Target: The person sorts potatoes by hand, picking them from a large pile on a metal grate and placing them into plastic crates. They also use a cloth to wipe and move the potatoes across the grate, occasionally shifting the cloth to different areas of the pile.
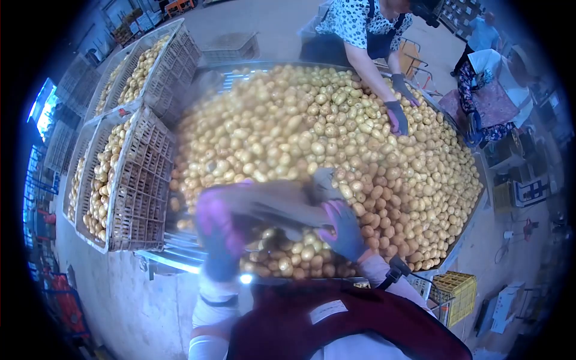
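A broad heap of small, round, yellow-brown fruits or tubers (336, 120) covers the metal sorting table in front of me. Above its near part, a smeared grey-brown bag-like thing (276, 204) stretches between my two gloved hands. My left hand (221, 231), in a grey and purple glove, is blurred and closed at its left end. At its right end, my right hand (345, 228) grips the edge with bent fingers. Several of the round pieces (300, 252) show just below it, near my apron (336, 318). I cannot tell exactly what the held thing is.
Large plastic crates (141, 180) filled with the same produce stand along the left side. Across the table a co-worker's gloved hands (398, 114) touch the heap. Another person (480, 102) sits at the far right. A yellow crate (455, 294) stands below the table's right edge.
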Demonstrator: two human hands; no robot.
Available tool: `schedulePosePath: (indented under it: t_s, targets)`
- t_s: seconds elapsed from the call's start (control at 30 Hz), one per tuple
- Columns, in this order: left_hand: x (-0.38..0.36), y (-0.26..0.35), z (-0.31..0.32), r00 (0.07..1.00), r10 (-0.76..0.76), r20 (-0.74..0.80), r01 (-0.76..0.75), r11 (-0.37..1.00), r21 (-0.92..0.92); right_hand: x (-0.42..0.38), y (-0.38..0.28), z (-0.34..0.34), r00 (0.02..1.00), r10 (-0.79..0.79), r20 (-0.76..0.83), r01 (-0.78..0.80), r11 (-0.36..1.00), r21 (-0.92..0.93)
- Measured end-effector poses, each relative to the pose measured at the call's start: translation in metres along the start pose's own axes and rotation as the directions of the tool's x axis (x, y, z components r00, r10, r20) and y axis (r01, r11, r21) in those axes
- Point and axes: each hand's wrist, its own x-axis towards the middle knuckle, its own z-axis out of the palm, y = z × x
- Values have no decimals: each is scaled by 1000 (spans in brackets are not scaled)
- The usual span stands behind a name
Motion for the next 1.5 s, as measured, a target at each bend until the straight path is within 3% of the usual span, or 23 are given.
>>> schedulePosePath:
  t_s: [0.1,0.17,0.23,0.3,0.33,0.47,0.6,0.63,0.7,0.77,0.83,0.9,0.97,1.0,1.03,1.07,1.13,1.17,1.33,1.37,1.4,1.47,1.5]
  targets:
    - [34,53,-8,990,72,-123,-134,764,-632,1,7,3,981,4,-192,8,998,63]
    - [36,50,-29,983,0,-182,-121,748,-653,8,6,3,945,58,-323,3,983,186]
    - [16,-8,-36,943,246,-225,-221,967,128,19,-19,-15,891,324,-319,-149,871,468]
    - [8,-12,-27,996,-79,-44,82,994,75,31,-29,-21,846,380,-374,-105,807,581]
    - [1,-2,-11,876,-406,260,473,827,-304,32,-36,-26,885,283,-370,-43,841,540]
    - [-77,-29,40,608,-389,692,498,866,49,34,-81,-31,969,-64,-240,189,817,546]
    - [-66,-67,-5,894,-394,212,423,900,-109,43,-95,-26,874,-462,-150,480,773,415]
    - [-64,-80,-22,917,-393,73,399,906,-141,50,-99,-38,880,-448,-156,475,837,271]
    - [-56,-106,-58,903,-378,-205,344,921,-186,58,-82,-41,963,-242,-122,270,895,356]
    - [-14,-45,-86,906,-45,-420,37,999,-27,65,-59,-36,992,-73,-105,108,920,378]
    - [3,-49,-142,806,146,-574,-13,973,228,78,-30,-15,989,42,-141,8,941,338]
    - [-16,-92,-232,899,252,-358,-102,916,387,102,-13,8,992,81,-102,-38,928,370]
    - [-13,-110,-228,804,190,-564,28,934,356,132,6,39,996,53,-66,-32,958,285]
    - [-6,-121,-194,499,107,-860,200,951,235,150,17,60,999,10,-50,-1,983,181]
    - [-11,-133,-198,729,-15,-685,505,687,523,163,26,84,999,-19,-39,22,995,94]
    - [-23,-152,-183,819,-192,-540,524,632,571,176,36,108,998,-47,-28,47,999,7]
    - [-43,-181,-154,825,-539,-170,394,333,856,192,38,133,998,-21,63,29,989,-146]
    - [-32,-169,-117,776,-601,-192,561,517,647,199,28,130,989,20,147,15,973,-232]
    - [40,-168,37,903,-329,277,233,916,328,160,26,114,960,103,261,-87,994,-73]
    - [62,-167,65,830,-420,367,291,887,359,143,26,108,947,93,307,-98,995,1]
    - [70,-188,97,900,-235,367,90,924,371,128,25,99,934,80,348,-113,991,75]
    - [82,-238,158,855,-144,498,-144,857,495,103,21,75,866,119,486,-233,955,181]
    - [80,-254,183,841,-150,519,-237,760,605,80,32,80,948,52,315,-132,962,238]
